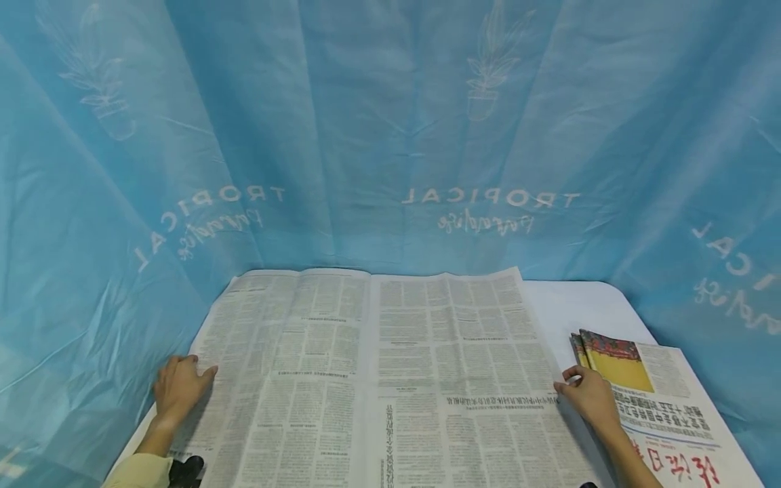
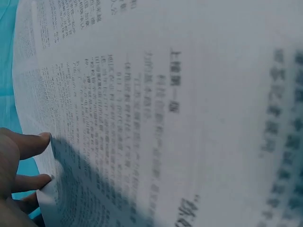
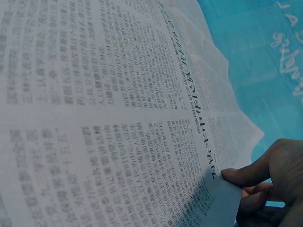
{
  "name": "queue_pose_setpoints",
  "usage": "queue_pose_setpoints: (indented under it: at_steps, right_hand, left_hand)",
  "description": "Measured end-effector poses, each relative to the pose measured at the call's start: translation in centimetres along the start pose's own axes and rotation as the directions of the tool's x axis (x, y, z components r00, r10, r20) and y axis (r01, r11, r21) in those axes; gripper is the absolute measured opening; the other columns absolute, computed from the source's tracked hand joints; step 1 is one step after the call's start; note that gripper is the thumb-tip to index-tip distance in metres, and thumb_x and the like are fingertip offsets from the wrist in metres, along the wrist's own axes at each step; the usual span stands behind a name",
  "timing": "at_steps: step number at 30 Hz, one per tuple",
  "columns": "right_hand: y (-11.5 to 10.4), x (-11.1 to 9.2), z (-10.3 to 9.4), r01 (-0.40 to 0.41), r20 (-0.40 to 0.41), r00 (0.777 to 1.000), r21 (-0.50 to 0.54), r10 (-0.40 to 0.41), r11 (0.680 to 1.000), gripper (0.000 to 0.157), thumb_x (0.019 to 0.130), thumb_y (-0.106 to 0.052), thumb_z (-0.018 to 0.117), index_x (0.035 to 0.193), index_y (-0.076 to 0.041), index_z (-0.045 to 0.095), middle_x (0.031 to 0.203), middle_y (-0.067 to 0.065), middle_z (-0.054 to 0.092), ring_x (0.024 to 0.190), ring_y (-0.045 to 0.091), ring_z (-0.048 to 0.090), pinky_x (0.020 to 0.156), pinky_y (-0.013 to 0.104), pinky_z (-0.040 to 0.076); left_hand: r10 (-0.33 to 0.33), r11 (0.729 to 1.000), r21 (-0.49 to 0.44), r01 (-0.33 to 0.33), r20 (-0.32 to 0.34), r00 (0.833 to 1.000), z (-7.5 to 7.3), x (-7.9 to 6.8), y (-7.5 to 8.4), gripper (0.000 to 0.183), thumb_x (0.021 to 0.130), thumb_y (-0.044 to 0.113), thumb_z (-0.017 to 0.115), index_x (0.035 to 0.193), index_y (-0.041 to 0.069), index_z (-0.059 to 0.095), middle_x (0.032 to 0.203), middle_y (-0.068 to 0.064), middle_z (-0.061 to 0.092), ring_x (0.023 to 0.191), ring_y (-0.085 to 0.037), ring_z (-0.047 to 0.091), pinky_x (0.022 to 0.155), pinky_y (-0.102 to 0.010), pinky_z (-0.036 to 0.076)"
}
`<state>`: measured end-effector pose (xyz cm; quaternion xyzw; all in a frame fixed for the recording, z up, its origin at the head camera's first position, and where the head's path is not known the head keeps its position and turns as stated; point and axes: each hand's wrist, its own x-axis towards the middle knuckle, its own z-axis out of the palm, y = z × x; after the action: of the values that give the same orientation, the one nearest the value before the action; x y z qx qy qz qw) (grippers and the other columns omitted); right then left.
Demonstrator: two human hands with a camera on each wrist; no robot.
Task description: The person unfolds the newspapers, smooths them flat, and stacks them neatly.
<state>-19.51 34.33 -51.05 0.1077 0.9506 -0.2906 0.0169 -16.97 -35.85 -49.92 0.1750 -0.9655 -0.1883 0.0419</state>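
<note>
A large newspaper sheet (image 1: pixel 366 339) lies spread over the white table, with fold creases across it. At its left edge, my left hand (image 1: pixel 179 390) rests with thumb and fingers apart; the left wrist view shows the fingertips (image 2: pixel 45 139) touching the margin. My right hand (image 1: pixel 588 396) pinches the sheet's right edge, the thumb (image 3: pixel 234 176) on top and the other fingers partly hidden beneath. Just beyond that hand lies a stack of folded newspapers (image 1: pixel 665 407) with a red and yellow picture and red characters.
A white tabletop (image 1: pixel 573 305) shows behind and between the papers. Blue curtains (image 1: pixel 390 135) with pale plant drawings and mirrored lettering hang close behind the table and along both sides.
</note>
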Motion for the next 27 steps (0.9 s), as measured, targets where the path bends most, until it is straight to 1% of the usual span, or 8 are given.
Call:
queue_pose_setpoints:
  at_steps: [3,7,11,15,20,24,27]
  right_hand:
    - [0.3,-0.25,-0.18,-0.001,-0.016,1.0,-0.018,0.001,1.0,0.027,0.081,-0.016,0.071,0.093,0.008,0.063,0.069,0.009,0.064,0.058,0.02,0.054,0.051,0.032,0.039]
    - [0.49,-0.55,-0.25,0.003,-0.035,0.999,-0.019,-0.004,1.0,0.022,0.08,-0.013,0.072,0.088,0.006,0.063,0.064,0.006,0.061,0.055,0.018,0.05,0.05,0.031,0.037]
    - [0.66,-0.78,-0.4,0.001,-0.048,0.999,-0.02,-0.002,1.0,0.018,0.08,-0.009,0.072,0.088,0.006,0.064,0.064,0.006,0.061,0.055,0.018,0.05,0.05,0.03,0.037]
    - [0.55,-0.86,-0.58,-0.004,-0.04,0.999,-0.031,0.003,1.0,0.018,0.079,-0.007,0.072,0.09,0.006,0.064,0.067,0.008,0.064,0.058,0.019,0.053,0.051,0.031,0.038]
    - [0.51,-0.84,-0.87,0.007,-0.06,0.998,-0.034,-0.009,0.999,0.019,0.079,-0.005,0.072,0.09,0.007,0.064,0.069,0.011,0.066,0.06,0.02,0.058,0.052,0.032,0.04]
    - [0.55,-0.85,-0.76,0.006,-0.07,0.998,-0.012,-0.007,1.0,0.019,0.079,-0.005,0.072,0.089,0.008,0.063,0.069,0.012,0.066,0.059,0.02,0.057,0.052,0.031,0.039]
    - [0.51,-0.85,-0.45,0.008,-0.071,0.997,-0.006,-0.008,1.0,0.02,0.079,-0.006,0.072,0.089,0.008,0.063,0.068,0.011,0.065,0.059,0.02,0.055,0.052,0.031,0.039]
  left_hand:
    - [-0.02,1.0,0.003,0.019,0.033,0.999,-0.05,0.2,-0.11,0.059,0.091,0.022,0.064,0.126,-0.022,0.046,0.125,-0.044,0.04,0.113,-0.064,0.039,0.088,-0.07,0.033]
    - [-0.037,0.999,0.002,0.037,0.058,0.998,-0.24,0.52,-0.14,0.061,0.091,0.022,0.064,0.13,-0.021,0.043,0.129,-0.044,0.036,0.116,-0.065,0.036,0.09,-0.071,0.032]
    - [-0.046,0.999,-0.015,0.047,0.081,0.996,-0.23,0.65,0.0,0.064,0.091,0.025,0.065,0.132,-0.018,0.043,0.132,-0.042,0.035,0.119,-0.063,0.033,0.092,-0.071,0.03]
    - [-0.036,0.999,-0.012,0.038,0.097,0.995,-0.39,0.48,-0.2,0.066,0.091,0.029,0.066,0.134,-0.016,0.043,0.133,-0.041,0.035,0.119,-0.063,0.032,0.092,-0.07,0.029]
    - [-0.015,1.0,-0.02,0.017,0.095,0.995,-0.43,0.49,-0.21,0.068,0.091,0.032,0.066,0.136,-0.013,0.042,0.136,-0.04,0.033,0.121,-0.064,0.03,0.092,-0.071,0.028]
    - [-0.039,0.999,-0.033,0.042,0.089,0.995,-0.44,0.58,-0.1,0.069,0.091,0.031,0.066,0.139,-0.011,0.039,0.137,-0.04,0.03,0.122,-0.063,0.028,0.094,-0.07,0.025]
    - [-0.049,0.998,-0.034,0.051,0.064,0.997,-0.45,0.48,-0.16,0.068,0.091,0.028,0.066,0.14,-0.01,0.037,0.137,-0.041,0.028,0.121,-0.061,0.029,0.093,-0.069,0.025]
